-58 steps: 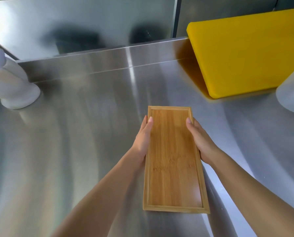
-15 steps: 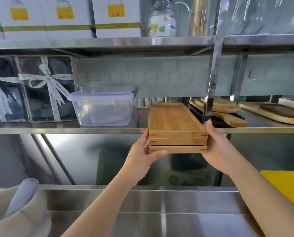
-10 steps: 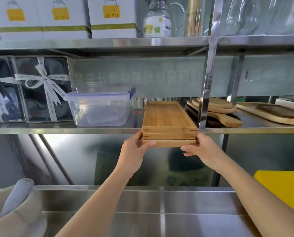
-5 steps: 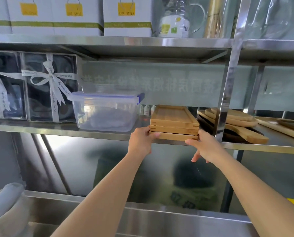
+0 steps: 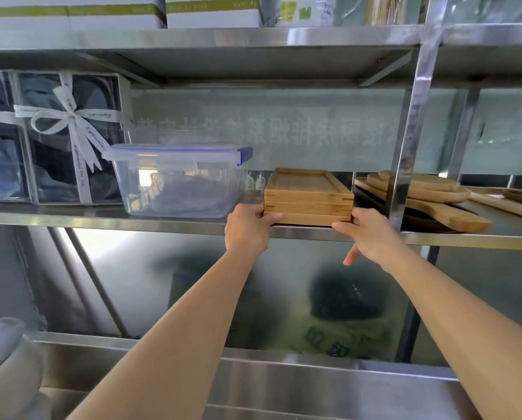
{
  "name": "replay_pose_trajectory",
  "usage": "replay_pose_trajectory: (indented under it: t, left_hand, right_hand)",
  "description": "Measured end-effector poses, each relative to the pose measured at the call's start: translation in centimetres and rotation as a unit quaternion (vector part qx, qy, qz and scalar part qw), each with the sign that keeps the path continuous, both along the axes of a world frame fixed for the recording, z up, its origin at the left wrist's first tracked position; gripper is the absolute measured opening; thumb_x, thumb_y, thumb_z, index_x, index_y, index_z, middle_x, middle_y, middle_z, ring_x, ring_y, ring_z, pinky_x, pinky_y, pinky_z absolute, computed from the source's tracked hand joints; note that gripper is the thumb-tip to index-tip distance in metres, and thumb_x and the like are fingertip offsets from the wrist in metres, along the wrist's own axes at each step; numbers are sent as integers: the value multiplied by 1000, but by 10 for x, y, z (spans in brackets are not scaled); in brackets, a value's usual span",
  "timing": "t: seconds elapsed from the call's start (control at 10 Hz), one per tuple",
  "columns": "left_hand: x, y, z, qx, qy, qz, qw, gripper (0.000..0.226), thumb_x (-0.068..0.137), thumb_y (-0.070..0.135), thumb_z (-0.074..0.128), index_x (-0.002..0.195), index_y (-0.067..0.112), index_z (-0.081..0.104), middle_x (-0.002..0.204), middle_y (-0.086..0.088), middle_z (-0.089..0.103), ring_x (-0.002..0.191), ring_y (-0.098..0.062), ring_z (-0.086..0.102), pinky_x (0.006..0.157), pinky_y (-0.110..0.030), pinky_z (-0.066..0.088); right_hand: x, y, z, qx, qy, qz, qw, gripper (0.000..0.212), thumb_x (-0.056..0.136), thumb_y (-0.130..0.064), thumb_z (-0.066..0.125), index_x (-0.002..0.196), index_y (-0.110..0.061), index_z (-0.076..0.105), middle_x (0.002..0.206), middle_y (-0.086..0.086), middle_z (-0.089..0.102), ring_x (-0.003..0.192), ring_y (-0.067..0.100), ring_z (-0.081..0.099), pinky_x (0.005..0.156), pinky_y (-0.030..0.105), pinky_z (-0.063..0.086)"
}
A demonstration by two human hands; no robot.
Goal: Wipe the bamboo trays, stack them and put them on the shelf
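A stack of three bamboo trays (image 5: 308,204) lies on the steel shelf (image 5: 102,221), its near end at the shelf's front edge, between a clear plastic box and an upright steel post. My left hand (image 5: 247,228) grips the stack's near left corner, thumb and fingers wrapped on it. My right hand (image 5: 366,234) presses against the near right corner with its fingertips, some fingers hanging loose below the shelf edge.
A clear lidded plastic box (image 5: 178,180) stands just left of the trays. The steel post (image 5: 405,147) rises right of them, with round wooden boards (image 5: 420,189) behind it. Ribboned gift boxes (image 5: 56,137) fill the shelf's left. A white mortar (image 5: 8,368) sits lower left.
The stack went from held below the shelf edge to resting on the shelf, pushed further in. Both hands followed it forward and stay at its near corners.
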State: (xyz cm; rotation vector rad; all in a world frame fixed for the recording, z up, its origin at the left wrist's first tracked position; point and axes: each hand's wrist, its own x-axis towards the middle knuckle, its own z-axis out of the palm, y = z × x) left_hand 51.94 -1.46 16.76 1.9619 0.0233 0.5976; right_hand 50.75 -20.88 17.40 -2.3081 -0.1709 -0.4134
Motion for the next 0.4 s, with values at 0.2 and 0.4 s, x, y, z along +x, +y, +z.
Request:
replay_pose_trajectory:
  t: [0.2,0.4]
  left_hand:
    - [-7,-1,-3,2,6,-21,1000,20,86,29,63,100,16,67,81,2,67,54,-18,55,61,-38,57]
    - [-38,7,-5,34,-78,35,996,63,87,46,54,139,43,20,138,3,49,119,-24,50,91,-44,48]
  right_hand:
    - [-1,0,0,-39,4,-1,999,32,92,-26,48,122,-14,49,122,8,58,43,17,63,51,24,50]
    - [-19,-5,6,-63,-22,-23,998,45,90,-32,51,130,-15,41,106,5,60,65,17,63,47,24,51]
